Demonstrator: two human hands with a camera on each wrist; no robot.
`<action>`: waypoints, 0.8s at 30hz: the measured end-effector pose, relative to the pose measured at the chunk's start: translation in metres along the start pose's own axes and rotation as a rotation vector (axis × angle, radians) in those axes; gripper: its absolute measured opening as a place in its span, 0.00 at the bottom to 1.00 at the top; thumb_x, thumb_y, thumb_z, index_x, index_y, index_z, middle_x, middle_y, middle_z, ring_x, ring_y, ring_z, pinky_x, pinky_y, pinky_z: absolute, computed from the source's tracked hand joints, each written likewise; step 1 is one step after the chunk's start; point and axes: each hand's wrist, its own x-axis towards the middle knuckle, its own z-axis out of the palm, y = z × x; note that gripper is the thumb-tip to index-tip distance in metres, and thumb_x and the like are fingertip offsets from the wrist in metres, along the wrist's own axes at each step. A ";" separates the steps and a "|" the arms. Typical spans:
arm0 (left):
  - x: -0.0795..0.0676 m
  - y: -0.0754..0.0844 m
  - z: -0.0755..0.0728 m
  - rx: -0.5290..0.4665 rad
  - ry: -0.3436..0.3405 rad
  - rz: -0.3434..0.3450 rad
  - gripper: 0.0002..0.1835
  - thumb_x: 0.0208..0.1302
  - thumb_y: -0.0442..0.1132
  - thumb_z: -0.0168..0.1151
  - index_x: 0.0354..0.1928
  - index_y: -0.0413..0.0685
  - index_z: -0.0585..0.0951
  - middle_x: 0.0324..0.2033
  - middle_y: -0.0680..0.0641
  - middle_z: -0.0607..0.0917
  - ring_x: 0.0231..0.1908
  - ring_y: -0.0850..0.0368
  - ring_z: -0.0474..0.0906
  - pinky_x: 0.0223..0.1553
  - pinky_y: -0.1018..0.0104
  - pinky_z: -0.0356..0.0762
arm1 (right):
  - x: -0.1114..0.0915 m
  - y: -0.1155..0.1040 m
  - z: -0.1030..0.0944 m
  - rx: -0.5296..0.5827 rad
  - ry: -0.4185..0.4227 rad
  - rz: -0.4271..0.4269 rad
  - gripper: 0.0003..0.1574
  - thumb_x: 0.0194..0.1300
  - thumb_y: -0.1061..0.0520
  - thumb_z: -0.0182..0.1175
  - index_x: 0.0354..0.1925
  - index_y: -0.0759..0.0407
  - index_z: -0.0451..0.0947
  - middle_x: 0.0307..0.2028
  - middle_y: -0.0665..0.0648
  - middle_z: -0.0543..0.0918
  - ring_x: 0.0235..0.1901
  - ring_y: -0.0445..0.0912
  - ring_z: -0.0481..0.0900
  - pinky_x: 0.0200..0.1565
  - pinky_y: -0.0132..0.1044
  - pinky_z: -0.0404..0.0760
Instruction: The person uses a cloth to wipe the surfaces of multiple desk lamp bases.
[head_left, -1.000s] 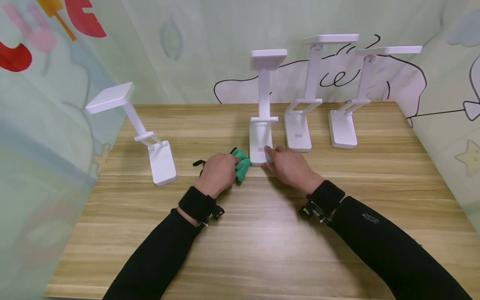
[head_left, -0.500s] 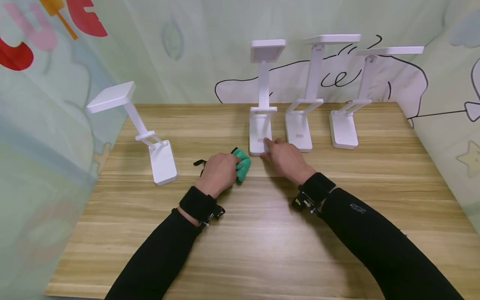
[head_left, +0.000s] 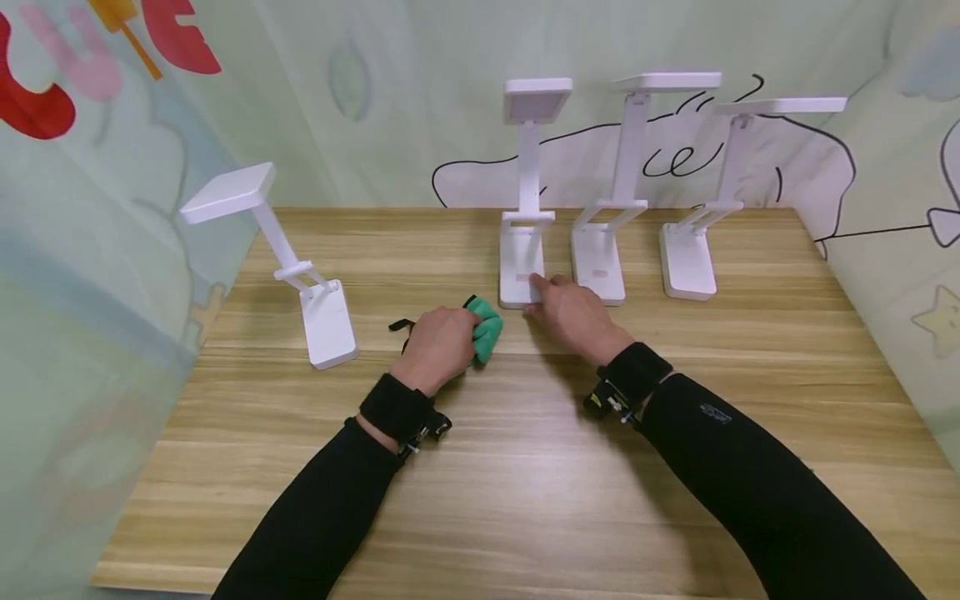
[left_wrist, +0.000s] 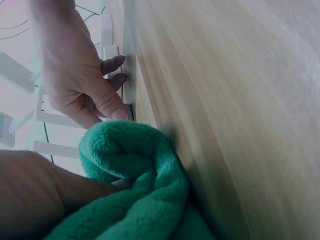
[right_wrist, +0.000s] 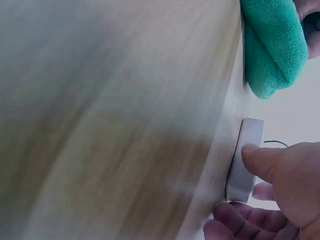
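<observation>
My left hand (head_left: 438,346) grips a folded green plush cloth (head_left: 486,331) low over the wooden table. In the left wrist view the cloth (left_wrist: 150,175) is bunched in soft folds by the fingers. Just right of it, a white desk lamp (head_left: 519,258) stands upright with its head at the top. My right hand (head_left: 576,318) holds the front right corner of that lamp's base. In the right wrist view the thumb lies on the front face of the base (right_wrist: 245,165), while the other fingers curl beside it near the tabletop. The cloth and base are apart.
Two more white desk lamps, a near one (head_left: 597,271) and a farther one (head_left: 687,265), stand to the right in a row. Another lamp (head_left: 328,329) stands at the left, turned at an angle. A printed curtain (head_left: 390,108) hangs behind the table (head_left: 480,517).
The right hand has slid the middle lamp a little backward, mostly in the first half second, roughly level with its right neighbour. The left hand and cloth have stayed in place.
</observation>
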 end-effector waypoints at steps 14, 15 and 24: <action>-0.008 0.010 -0.016 -1.027 -0.062 -0.069 0.15 0.69 0.35 0.54 0.57 0.47 0.73 0.55 0.46 0.79 0.53 0.53 0.74 0.57 0.54 0.72 | -0.039 -0.002 -0.021 0.540 0.296 0.128 0.22 0.72 0.46 0.52 0.51 0.60 0.80 0.37 0.59 0.85 0.35 0.49 0.82 0.36 0.46 0.80; -0.008 0.013 -0.016 -1.120 -0.069 -0.065 0.17 0.69 0.33 0.53 0.59 0.45 0.72 0.57 0.46 0.77 0.56 0.53 0.72 0.59 0.53 0.70 | -0.042 -0.004 -0.021 0.630 0.321 0.139 0.23 0.72 0.44 0.52 0.51 0.60 0.79 0.38 0.58 0.85 0.35 0.48 0.82 0.37 0.45 0.81; -0.003 0.037 -0.006 -1.328 -0.002 -0.140 0.22 0.68 0.35 0.56 0.62 0.44 0.66 0.59 0.42 0.69 0.58 0.48 0.66 0.58 0.52 0.71 | -0.067 -0.021 -0.020 0.932 0.016 0.100 0.35 0.75 0.37 0.42 0.74 0.43 0.52 0.65 0.64 0.68 0.58 0.56 0.72 0.56 0.58 0.74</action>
